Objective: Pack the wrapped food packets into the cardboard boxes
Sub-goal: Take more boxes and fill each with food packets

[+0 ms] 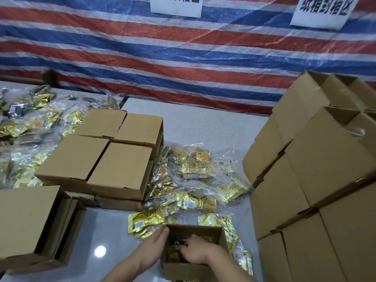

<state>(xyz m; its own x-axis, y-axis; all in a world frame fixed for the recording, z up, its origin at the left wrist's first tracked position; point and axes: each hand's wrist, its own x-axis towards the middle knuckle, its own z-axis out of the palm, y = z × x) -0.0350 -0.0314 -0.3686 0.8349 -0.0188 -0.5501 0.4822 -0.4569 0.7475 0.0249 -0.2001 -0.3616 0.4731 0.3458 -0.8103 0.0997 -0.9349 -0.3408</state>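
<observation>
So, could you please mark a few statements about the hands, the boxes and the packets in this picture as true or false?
1. The right hand reaches inside the open box. True.
2. The left hand lies flat on the table away from that box. False: it is at the box's left wall.
3. Loose yellow packets lie on the table beyond the open box. True.
4. The closed boxes beside the packets are stacked open side up. False: their tops are shut.

Bare tabletop (105,231) left of open box (195,267), stacked boxes (317,180) walling right, packets (189,180) behind
</observation>
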